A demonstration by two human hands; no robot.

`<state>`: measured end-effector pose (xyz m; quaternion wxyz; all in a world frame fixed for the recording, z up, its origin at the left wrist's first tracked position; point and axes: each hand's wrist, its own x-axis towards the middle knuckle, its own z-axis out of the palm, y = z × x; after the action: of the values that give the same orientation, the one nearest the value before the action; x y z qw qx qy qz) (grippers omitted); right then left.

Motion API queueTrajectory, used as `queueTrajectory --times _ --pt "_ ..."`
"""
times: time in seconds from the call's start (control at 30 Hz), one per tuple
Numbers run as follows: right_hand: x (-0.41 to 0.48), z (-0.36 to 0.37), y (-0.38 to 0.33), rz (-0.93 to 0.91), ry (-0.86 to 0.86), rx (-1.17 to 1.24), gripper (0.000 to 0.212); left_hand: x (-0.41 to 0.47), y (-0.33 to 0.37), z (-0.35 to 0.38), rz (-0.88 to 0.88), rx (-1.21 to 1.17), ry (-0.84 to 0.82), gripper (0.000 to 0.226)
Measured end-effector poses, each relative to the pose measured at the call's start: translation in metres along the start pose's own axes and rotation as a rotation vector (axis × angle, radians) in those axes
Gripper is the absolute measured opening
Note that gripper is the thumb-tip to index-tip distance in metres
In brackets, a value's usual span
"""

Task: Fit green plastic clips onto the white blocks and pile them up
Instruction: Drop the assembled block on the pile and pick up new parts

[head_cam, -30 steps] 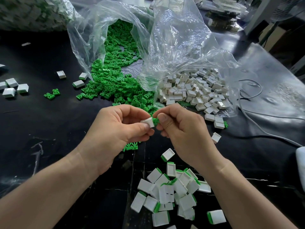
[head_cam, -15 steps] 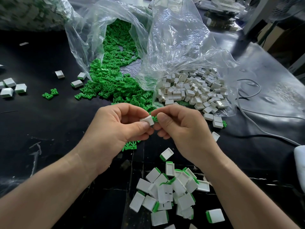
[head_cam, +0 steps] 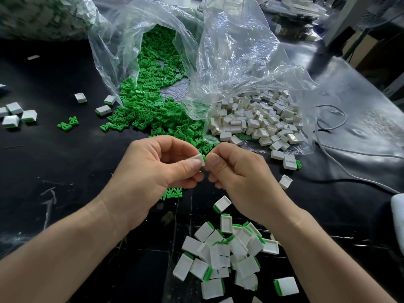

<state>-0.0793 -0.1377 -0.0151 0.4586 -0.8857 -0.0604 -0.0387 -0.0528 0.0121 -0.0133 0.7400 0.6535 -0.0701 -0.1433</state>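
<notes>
My table [head_cam: 54, 162] is black and glossy. The bags [head_cam: 236, 53] are thin clear crinkled plastic; the green clips [head_cam: 153, 110] and white blocks [head_cam: 251, 121] look matt plastic.

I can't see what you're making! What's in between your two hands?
The head view shows a small white block, pinched by the left hand, with a green clip at its end that the right hand pinches.
</notes>
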Motion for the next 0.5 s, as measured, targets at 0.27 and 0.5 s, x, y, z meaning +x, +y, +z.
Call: queueTrajectory --times 0.27,0.5 --pt "-0.003 -0.005 -0.007 -0.122 -0.076 -0.130 0.020 -0.002 0.005 -0.003 0.072 0.125 -0.048 0.034" --pt "-0.002 -0.007 -0.007 -0.248 -0.132 -0.313 0.023 -0.006 0.011 -0.004 0.142 0.295 -0.145 0.037"
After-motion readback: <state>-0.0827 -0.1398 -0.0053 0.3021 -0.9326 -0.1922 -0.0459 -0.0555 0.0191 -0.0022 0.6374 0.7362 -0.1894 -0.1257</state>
